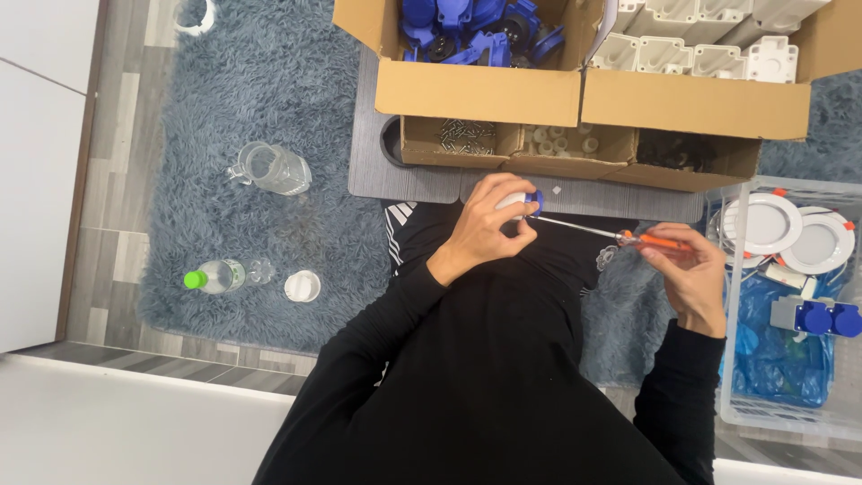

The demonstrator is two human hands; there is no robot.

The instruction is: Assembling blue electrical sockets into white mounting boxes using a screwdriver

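My left hand (485, 224) grips a small white and blue socket part (523, 201) over my lap. My right hand (687, 269) holds an orange-handled screwdriver (620, 235) whose thin metal shaft points left, its tip touching the part. Both arms are in black sleeves.
Open cardboard boxes hold blue parts (476, 31) and white housings (700, 40); small boxes (462, 139) hold screws and bits on a grey tray (404, 184). A clear bin (790, 296) at right holds white round lamps and blue sockets. A glass jug (269, 168), bottle (215, 277) and cup (303, 286) lie on the rug.
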